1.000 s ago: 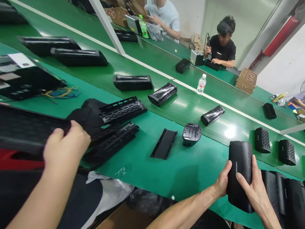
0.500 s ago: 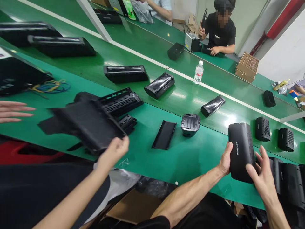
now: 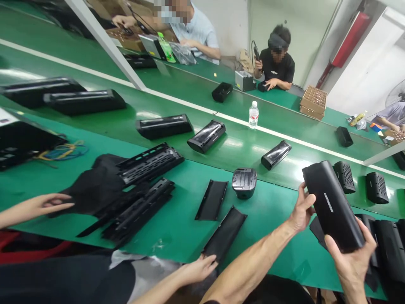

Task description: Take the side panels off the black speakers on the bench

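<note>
Lettered casing point(image 3: 332, 207): we see it tilted between both hands, its white-lettered face toward us, one end above the left fingers, the other held among the right fingers.
Left hand point(image 3: 303, 211): thumb pressing the casing's left edge, remaining fingers bent around behind; their tips are hidden, so we cannot tell how firmly they bear.
Right hand point(image 3: 352, 253): thumb and fingers spread apart, straddling the lower end and gripping it from two sides.
Slip: we judge the smooth-looking shell might slide out toward the right palm, should the left thumb ease before the right fingers carry the load.
Dark flat piece point(image 3: 318, 233): below the left fingertips, partly covered by the casing; lowering the casing carelessly could trap or scrape it.
Row of casings point(image 3: 390, 240): just beyond the right fingers, on their outer side; a wide turn of the right wrist could knock these and mark both surfaces.
Perforated casing point(image 3: 344, 177): farther off than both sets of fingers, on the belt point(image 3: 234, 141); a forward swing might strike it.
Co-worker's hand point(image 3: 204, 268): well apart from the left fingers but near the left forearm point(image 3: 253, 264), fingers at a black panel point(image 3: 225, 236); crossing reaches could jog our grip.
</note>
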The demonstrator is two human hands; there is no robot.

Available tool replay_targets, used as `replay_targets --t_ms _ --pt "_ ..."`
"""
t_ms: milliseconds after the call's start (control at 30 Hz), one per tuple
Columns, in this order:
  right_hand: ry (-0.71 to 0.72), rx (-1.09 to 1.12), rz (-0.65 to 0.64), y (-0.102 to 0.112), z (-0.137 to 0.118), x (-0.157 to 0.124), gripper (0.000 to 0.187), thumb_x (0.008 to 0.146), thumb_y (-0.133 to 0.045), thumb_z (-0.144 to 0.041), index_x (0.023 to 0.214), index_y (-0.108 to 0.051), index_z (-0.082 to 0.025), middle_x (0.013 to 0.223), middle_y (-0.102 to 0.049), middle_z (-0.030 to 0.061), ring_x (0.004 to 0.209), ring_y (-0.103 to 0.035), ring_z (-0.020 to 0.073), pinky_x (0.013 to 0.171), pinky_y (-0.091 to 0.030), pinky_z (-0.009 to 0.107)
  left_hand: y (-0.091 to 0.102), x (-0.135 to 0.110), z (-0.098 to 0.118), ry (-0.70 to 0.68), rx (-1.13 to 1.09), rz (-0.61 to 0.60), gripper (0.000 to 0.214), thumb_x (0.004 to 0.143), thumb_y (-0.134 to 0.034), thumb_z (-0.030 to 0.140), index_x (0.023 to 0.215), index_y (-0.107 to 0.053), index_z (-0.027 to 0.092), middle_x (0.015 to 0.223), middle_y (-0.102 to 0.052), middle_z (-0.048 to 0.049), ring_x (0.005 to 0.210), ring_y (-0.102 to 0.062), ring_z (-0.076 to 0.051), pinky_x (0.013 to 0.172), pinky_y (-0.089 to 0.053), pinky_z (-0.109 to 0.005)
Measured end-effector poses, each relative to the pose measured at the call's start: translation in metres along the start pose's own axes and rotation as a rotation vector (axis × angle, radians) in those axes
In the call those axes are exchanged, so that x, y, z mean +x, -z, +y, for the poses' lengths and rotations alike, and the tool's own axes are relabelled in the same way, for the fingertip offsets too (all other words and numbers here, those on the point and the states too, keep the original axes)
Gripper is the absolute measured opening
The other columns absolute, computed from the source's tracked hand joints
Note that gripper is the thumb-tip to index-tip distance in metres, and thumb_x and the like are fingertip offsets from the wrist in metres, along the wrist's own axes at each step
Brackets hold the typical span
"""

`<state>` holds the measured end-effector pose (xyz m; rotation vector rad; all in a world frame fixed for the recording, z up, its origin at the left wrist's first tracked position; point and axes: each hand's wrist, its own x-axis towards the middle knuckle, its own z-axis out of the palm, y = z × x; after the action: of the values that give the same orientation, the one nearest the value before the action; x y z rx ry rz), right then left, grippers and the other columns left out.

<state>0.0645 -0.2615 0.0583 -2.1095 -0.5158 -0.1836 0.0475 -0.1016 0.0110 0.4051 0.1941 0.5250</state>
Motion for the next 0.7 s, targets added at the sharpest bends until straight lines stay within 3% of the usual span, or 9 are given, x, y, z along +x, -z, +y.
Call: replay_targets --t_ms 67,133,233,300,400,467,600,633,700 --pt "-0.052 -0.001 -0.046 0.024 -0.003 0.003 0.108 0.075 -0.081 -0.071 0.159 -0.035 -0.021 0.157 -0.043 0.0218 0.141 -0.047 0.0517 0.116 -0.040 0.072 0.009 0.017 0.032 -0.055 0.187 -0.094 0.118 0.060 -0.099 0.056 0.161 -0.040 0.038 0.169 -0.039 -0.0133 0.141 -0.054 -0.042 0.101 -0.057 -0.053" --pt "-0.054 -0.006 -0.110 0.044 -0.004 0.005 0.107 0.074 -0.082 -0.071 0.158 -0.037 -0.022 0.155 -0.046 0.0219 0.139 -0.047 0.0549 0.114 -0.038 0.076 0.013 0.032 0.070 -0.104 0.401 -0.246 0.133 0.054 -0.104 0.045 0.165 -0.031 0.044 0.178 -0.023 -0.0113 0.152 -0.042 -0.044 0.111 -0.050 -0.058" --pt "-0.023 0.015 -0.188 0.064 -0.001 0.006 0.104 0.076 -0.079 -0.072 0.158 -0.037 -0.026 0.154 -0.050 0.0200 0.138 -0.050 0.0546 0.110 -0.045 0.072 0.004 0.041 0.117 -0.068 0.667 -0.590 0.121 0.058 -0.103 0.038 0.163 -0.043 0.039 0.173 -0.037 -0.0100 0.156 -0.038 -0.044 0.125 -0.034 -0.060" --pt "-0.006 0.018 -0.219 0.069 0.001 0.005 0.106 0.075 -0.080 -0.072 0.159 -0.034 -0.029 0.155 -0.051 0.0182 0.139 -0.050 0.0537 0.109 -0.049 0.069 -0.010 0.037 0.132 -0.054 0.758 -0.709 0.109 0.063 -0.100 0.038 0.160 -0.050 0.036 0.165 -0.048 -0.0092 0.153 -0.043 -0.044 0.125 -0.034 -0.059" --pt "0.002 0.017 -0.239 0.072 0.002 0.005 0.110 0.071 -0.084 -0.071 0.160 -0.032 -0.032 0.157 -0.050 0.0168 0.142 -0.049 0.0542 0.109 -0.049 0.070 -0.024 0.027 0.131 -0.089 0.776 -0.679 0.104 0.063 -0.098 0.042 0.157 -0.054 0.033 0.158 -0.054 -0.0093 0.145 -0.050 -0.045 0.122 -0.040 -0.057" --pt "-0.004 0.027 -0.238 0.074 0.000 0.006 0.109 0.071 -0.084 -0.072 0.160 -0.033 -0.034 0.157 -0.050 0.0164 0.143 -0.048 0.0542 0.109 -0.048 0.071 -0.023 0.023 0.121 -0.112 0.728 -0.611 0.104 0.060 -0.098 0.046 0.154 -0.058 0.032 0.154 -0.057 -0.0096 0.141 -0.052 -0.046 0.121 -0.040 -0.057" --pt "-0.049 0.040 -0.265 0.082 -0.007 0.008 0.101 0.078 -0.076 -0.077 0.161 -0.036 -0.036 0.155 -0.052 0.0176 0.135 -0.057 0.0511 0.102 -0.054 0.066 -0.001 0.023 0.092 -0.064 0.535 -0.467 0.102 0.051 -0.100 0.041 0.147 -0.065 0.032 0.143 -0.066 -0.0080 0.133 -0.058 -0.044 0.119 -0.041 -0.056" --pt "-0.061 0.050 -0.283 0.083 -0.007 0.008 0.103 0.079 -0.071 -0.081 0.164 -0.033 -0.037 0.155 -0.052 0.0185 0.132 -0.060 0.0505 0.096 -0.058 0.064 0.006 0.023 0.083 -0.034 0.454 -0.417 0.100 0.049 -0.098 0.038 0.144 -0.067 0.030 0.139 -0.069 -0.0079 0.131 -0.060 -0.044 0.118 -0.042 -0.056" --pt "-0.050 0.064 -0.305 0.079 -0.003 0.010 0.114 0.080 -0.057 -0.092 0.171 -0.012 -0.040 0.159 -0.049 0.0196 0.128 -0.064 0.0495 0.084 -0.062 0.060 0.016 0.019 0.060 0.060 0.248 -0.294 0.090 0.050 -0.093 0.042 0.136 -0.073 0.025 0.131 -0.074 -0.0094 0.127 -0.063 -0.043 0.116 -0.044 -0.056"
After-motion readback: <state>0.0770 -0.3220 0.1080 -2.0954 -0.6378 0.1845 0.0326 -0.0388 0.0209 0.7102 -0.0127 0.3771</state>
